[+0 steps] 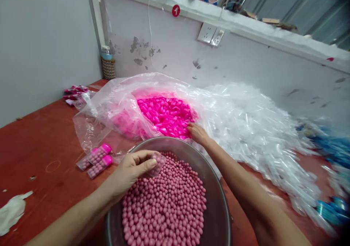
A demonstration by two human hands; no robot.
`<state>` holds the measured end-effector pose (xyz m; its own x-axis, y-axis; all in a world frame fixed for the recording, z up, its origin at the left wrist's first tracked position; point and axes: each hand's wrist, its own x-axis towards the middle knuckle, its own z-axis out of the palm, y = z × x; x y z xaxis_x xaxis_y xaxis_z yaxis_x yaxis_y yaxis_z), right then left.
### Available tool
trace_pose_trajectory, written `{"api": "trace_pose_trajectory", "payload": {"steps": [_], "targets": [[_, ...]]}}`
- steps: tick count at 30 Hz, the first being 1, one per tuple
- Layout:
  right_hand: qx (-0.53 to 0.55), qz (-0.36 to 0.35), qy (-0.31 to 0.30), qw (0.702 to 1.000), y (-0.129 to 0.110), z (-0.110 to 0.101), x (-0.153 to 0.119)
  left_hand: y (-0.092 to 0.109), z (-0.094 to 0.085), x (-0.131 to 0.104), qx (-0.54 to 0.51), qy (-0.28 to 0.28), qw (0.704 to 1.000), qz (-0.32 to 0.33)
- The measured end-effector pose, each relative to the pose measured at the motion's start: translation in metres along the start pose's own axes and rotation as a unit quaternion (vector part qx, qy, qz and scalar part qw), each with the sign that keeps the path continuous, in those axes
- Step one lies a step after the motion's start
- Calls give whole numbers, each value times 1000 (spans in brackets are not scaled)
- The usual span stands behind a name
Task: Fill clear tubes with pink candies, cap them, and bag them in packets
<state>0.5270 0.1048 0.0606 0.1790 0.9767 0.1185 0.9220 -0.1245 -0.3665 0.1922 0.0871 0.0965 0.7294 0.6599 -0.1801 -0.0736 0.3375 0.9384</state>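
Observation:
My left hand is closed round a small clear plastic box with pink balls inside. It is above a round metal bowl holding a heap of dusty-pink balls. Beyond the bowl, my right hand reaches to the right edge of a pile of bright pink plastic caps in an open clear bag. Its fingertips touch the caps; whether one is between them is too small to tell. Left of the bowl, several filled clear boxes with pink caps lie on the red table.
A large heap of clear plastic containers spreads along the right of the red table. Blue wrapped items lie at far right, a white cloth at far left. A bottle in a woven holder stands in the back corner beneath a shelf.

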Motion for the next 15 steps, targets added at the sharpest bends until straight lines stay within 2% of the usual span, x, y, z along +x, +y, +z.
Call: {"api": "trace_pose_trajectory", "payload": {"steps": [5, 9, 11, 13, 14, 15], "targets": [[117, 23, 58, 991, -11, -20, -17, 2, 1, -1, -15, -3, 1000, 16], [256, 18, 78, 963, -54, -29, -49, 3, 3, -4, -39, -21, 999, 30], [387, 24, 62, 920, -85, -27, -66, 4, 5, -6, -69, -35, 996, 36], [516, 37, 36, 855, -115, -23, -81, 4, 6, -8, -109, -45, 992, 40], [556, 41, 29, 829, -129, -19, -88, 4, 6, -8, -127, -50, 990, 41], [574, 40, 27, 818, -141, -16, -93, 4, 6, -9, -143, -57, 987, 43]]}}
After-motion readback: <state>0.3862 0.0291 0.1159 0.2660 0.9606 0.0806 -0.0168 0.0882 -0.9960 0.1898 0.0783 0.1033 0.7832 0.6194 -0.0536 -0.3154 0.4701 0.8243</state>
